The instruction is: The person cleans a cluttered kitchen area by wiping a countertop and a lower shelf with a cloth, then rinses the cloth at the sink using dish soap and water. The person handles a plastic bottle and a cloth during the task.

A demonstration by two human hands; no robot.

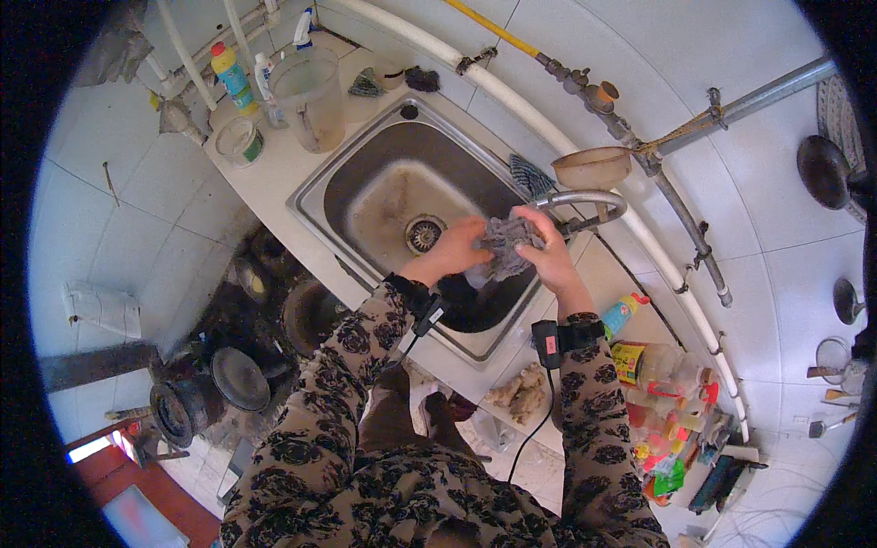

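Over the right part of a stainless-steel sink, both my hands grip one crumpled grey cloth. My left hand holds its left side, and my right hand has the right side, with fingers and thumb pressed into the folds. The curved metal faucet arches just above and behind the cloth. Below and left of the cloth, the drain strainer shows in the sink's bottom. The cloth's underside is hidden from me.
A clear plastic pitcher, a yellow-and-blue bottle and a tub stand on the left counter. Ginger root and several bottles lie to the right. A folded striped cloth sits behind the sink. Dark pots are lower left.
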